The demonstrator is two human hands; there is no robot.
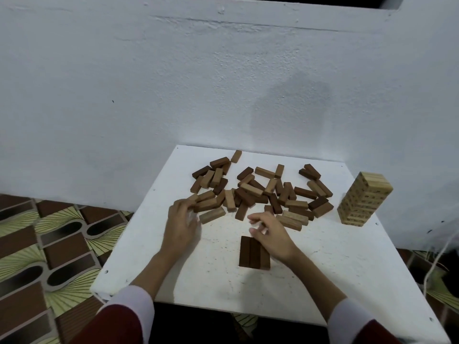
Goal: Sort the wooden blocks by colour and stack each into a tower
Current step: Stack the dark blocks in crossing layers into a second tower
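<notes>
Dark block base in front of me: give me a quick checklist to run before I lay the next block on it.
1. Dark base: three blocks side by side, flat on the table. Ok.
2. Base top free: right hand overlaps its far corner. Not ok.
3. Right hand holding a block: fingers curled, nothing visible in them. Cannot tell.
4. Left hand at the pile's near left edge, on a mid-brown block, not a dark one. Not ok.
5. Loose pile still mixes the colours. Not ok.
6. Light tower stands apart at the right. Ok.
</notes>
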